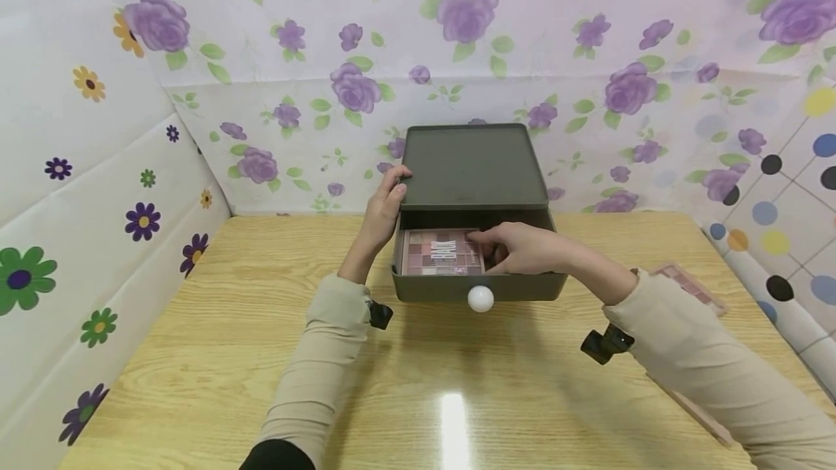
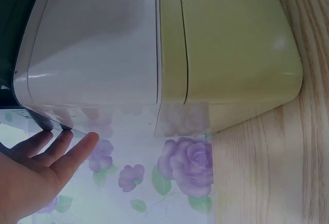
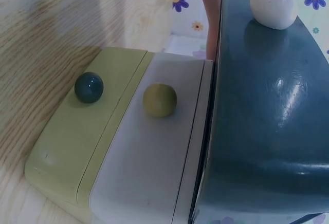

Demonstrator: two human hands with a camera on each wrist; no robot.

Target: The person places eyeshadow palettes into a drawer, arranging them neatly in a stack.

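A dark grey-green drawer (image 1: 444,287) with a white round knob (image 1: 480,299) is pulled out of the top of a stacked drawer unit. Inside it, on the left, lies a pinkish eyeshadow palette (image 1: 434,252) with "BACK" lettering and colour squares. My right hand (image 1: 525,249) reaches into the drawer and grips the palette's right edge, index finger over its far right corner. At the unit's left rear, my left hand (image 1: 384,212) steadies the side; the left wrist view shows its fingers (image 2: 77,154) extended against the lower rear edge of the white drawer (image 2: 97,44).
Under the dark drawer are the white drawer with a yellowish knob (image 3: 160,100) and a yellow-green drawer (image 3: 97,126) with a dark knob (image 3: 89,87). Another pink palette (image 1: 692,285) lies right, partly behind my right sleeve. A floral sheet (image 1: 353,143) hangs behind the wooden table (image 1: 261,325).
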